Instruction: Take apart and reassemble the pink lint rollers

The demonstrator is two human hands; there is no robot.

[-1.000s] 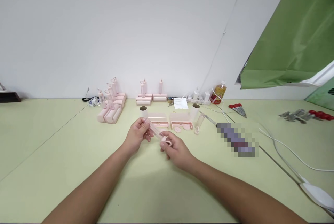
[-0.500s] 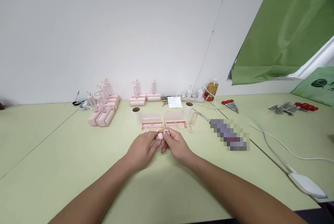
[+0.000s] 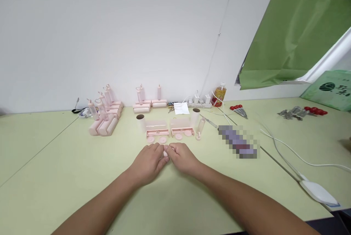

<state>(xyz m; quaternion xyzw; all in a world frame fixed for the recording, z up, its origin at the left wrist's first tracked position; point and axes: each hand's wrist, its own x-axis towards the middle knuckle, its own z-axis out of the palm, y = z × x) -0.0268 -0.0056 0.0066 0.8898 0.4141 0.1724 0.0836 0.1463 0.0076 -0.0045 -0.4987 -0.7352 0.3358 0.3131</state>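
Observation:
My left hand (image 3: 147, 162) is closed around a small bottle (image 3: 165, 153), of which only a pale part shows between the hands. My right hand (image 3: 183, 159) meets it from the other side, its thumb and fingers closed on the bottle's pink cap, mostly covered by them. Just beyond the hands lie two pink open cases (image 3: 158, 132) (image 3: 182, 131) with clear covers. Round pink discs (image 3: 162, 140) (image 3: 178, 137) lie in front of them. To the right, a clear pink bottle (image 3: 201, 126) rests beside a pink ring cap (image 3: 198, 136).
White paper rolls (image 3: 140, 123) (image 3: 195, 118) stand beside the cases. Several pink lint rollers (image 3: 106, 127) with small bottles on top are at the left and back. A power strip (image 3: 201, 105), a drink bottle (image 3: 219, 95), a blurred purple object (image 3: 238, 141) and white cables (image 3: 296, 156) lie rightward.
My hands have closed in on each other, and the cap and bottle, visible apart before, are now mostly covered by fingers. The view has shifted slightly, exposing the discs.

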